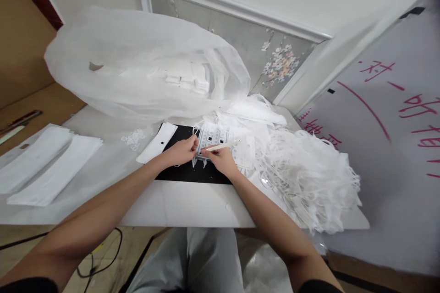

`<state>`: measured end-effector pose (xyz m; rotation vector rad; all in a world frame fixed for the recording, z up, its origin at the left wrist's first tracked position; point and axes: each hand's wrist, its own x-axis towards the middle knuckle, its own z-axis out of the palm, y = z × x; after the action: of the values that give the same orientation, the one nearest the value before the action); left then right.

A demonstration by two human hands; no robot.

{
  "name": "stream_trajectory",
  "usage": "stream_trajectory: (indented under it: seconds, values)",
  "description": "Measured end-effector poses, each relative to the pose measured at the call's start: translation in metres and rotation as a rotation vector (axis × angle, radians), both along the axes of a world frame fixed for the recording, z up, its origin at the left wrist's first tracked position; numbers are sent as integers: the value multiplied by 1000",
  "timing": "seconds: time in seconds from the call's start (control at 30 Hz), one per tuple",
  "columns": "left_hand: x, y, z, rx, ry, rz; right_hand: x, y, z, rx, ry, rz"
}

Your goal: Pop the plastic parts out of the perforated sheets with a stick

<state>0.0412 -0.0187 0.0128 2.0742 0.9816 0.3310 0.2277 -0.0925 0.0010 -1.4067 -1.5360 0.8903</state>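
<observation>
Right hand (222,160) is clamped on a slender white tool (223,145), which lies across the lower part of a grey-patterned plate (213,133) on a black mat (187,171). Left hand (184,150) has its fingertips bunched at the plate's left edge; cannot tell whether they grip anything. White strap heap (309,178) lies right of the mat on the surface (192,203).

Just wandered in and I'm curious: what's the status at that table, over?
Right hand holding white stick; left hand at left edge of patterned plate. Plate over black mat. Heap of white straps close on the right.
</observation>
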Motion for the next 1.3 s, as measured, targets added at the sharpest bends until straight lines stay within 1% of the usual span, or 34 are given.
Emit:
stream_trajectory:
  seconds: [0.17, 0.27, 0.37, 0.5, 0.57, 0.63, 0.77, 0.8, 0.87, 0.97, 1.0, 1.07, 1.17, 1.23, 1.3]
  values:
    - [-1, 3, -4, -44, -41, 9, -2, -1, 2, 30, -47, 10]
    - [0, 5, -5, -144, -156, 10, -5, -2, 5, 121, -150, 60]
    - [1, 5, 0, -265, -299, 6, -7, -3, 7, 226, -297, 80]
    - [2, 4, 6, -319, -406, 31, -7, -2, 5, 322, -440, 81]
    - [2, 3, 6, -320, -401, 27, -6, -2, 3, 375, -497, 74]
    - [2, 2, 6, -293, -349, 14, -5, -1, 2, 432, -534, 52]
    - [0, -4, 8, -118, -135, -23, 1, 2, 3, 494, -530, -14]
    - [-1, -6, 10, -69, -72, -38, 6, 4, 4, 488, -512, -60]
    - [-2, -10, 17, 17, 52, -67, 22, 10, 6, 446, -459, -207]
    - [-4, -12, 27, 135, 235, -81, 59, 20, 11, 358, -374, -482]
    - [-5, -11, 29, 159, 293, -81, 74, 22, 13, 358, -354, -574]
    - [-8, -9, 32, 167, 387, -85, 102, 23, 18, 401, -321, -747]
    - [-10, -6, 34, 172, 466, -115, 135, 17, 24, 530, -299, -966]
    - [-10, -6, 35, 203, 491, -132, 147, 12, 27, 604, -283, -1078]
    - [-10, -8, 38, 209, 509, -139, 154, 9, 27, 641, -239, -1160]
